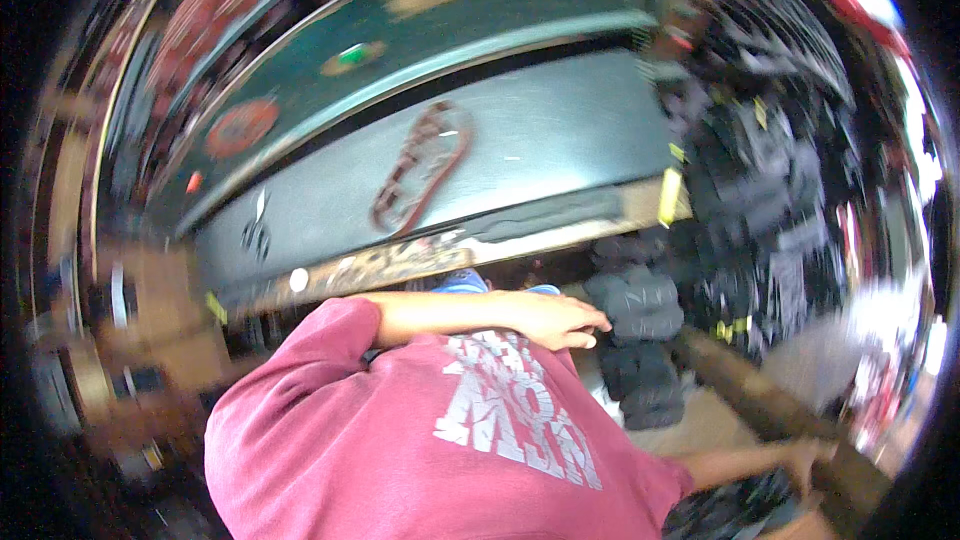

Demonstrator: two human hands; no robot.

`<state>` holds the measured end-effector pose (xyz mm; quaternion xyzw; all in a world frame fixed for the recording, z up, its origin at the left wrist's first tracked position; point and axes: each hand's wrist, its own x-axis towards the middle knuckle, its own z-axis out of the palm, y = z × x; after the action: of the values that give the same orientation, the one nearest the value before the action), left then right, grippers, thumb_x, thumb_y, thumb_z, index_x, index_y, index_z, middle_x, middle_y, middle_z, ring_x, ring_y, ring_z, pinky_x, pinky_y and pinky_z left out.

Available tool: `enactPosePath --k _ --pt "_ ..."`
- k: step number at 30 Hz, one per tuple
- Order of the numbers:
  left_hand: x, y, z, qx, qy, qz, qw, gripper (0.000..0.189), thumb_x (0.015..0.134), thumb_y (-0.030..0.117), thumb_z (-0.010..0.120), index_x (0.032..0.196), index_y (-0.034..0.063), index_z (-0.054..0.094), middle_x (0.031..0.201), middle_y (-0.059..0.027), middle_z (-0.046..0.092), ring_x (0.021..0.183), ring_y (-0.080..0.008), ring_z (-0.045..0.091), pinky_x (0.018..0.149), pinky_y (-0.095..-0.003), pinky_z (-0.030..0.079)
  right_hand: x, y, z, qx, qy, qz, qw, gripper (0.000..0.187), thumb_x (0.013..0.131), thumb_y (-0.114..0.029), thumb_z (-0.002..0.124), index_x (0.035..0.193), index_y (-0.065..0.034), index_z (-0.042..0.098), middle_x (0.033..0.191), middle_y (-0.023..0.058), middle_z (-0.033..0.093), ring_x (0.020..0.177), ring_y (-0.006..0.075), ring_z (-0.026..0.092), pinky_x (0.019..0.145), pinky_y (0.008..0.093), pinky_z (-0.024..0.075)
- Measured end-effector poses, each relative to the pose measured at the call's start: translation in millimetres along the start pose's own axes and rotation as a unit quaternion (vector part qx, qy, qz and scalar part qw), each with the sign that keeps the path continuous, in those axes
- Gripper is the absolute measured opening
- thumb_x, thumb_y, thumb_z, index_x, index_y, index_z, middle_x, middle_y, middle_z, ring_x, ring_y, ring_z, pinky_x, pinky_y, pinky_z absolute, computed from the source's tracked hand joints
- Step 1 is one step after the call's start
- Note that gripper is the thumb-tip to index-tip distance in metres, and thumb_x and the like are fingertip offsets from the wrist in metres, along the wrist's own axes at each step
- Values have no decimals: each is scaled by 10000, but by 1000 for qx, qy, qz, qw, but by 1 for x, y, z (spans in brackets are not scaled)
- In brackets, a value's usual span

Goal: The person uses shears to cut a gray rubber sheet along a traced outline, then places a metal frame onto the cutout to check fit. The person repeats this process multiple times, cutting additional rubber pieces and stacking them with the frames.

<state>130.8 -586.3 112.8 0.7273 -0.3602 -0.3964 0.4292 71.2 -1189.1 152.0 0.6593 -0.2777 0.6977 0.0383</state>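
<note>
My left hand [562, 320] hangs across the front of my pink shirt, with its fingers loosely bent and nothing in them. Ahead of it is a grey metal work surface [555, 120]. On this lies a rusty, sole-shaped frame [424, 169], which looks like a shoe-sole cutting die. Scissors [256, 236] with dark handles rest towards the left end. Far out at the lower right, my right hand [806, 463] is blurred beside a brown wooden beam [787, 397]. Whether it touches or holds anything cannot be made out.
A green machine beam [315, 52] runs behind the metal surface. Dark tied bundles [637, 307] are stacked at the right, beside a larger dark pile [757, 165]. Along the surface's near edge is a wooden strip [390, 270]. Cardboard boxes [165, 307] stand at the left.
</note>
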Motion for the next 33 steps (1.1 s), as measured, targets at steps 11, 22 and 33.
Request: enactPosePath --k 11,22,33 --pt "-239 -131 -71 414 376 -208 802 783 793 378 809 1430 42 503 1370 -113 578 1368 -286 481 1057 -480 395 -116 -165 -64 202 -281 62 936 630 888 -264 689 1393 16 436 1318 202 552 1215 315 554 1021 444 468" --pt "-280 -173 -78 324 440 -61 836 373 762 284 752 1067 87 670 988 -93 631 1053 -280 579 948 -492 374 -192 -401 -156 431 -574 282 637 372 1026 -204 523 1341 -9 557 1275 166 639 1165 260 633 959 378 527" --pt "-479 -185 1 351 478 -190 783 323 773 242 751 1041 70 698 1014 -104 639 1086 -277 567 1025 -494 336 -153 -808 -123 557 -727 262 306 1007 935 -792 427 1490 49 421 1459 209 549 1295 297 576 1059 427 477"
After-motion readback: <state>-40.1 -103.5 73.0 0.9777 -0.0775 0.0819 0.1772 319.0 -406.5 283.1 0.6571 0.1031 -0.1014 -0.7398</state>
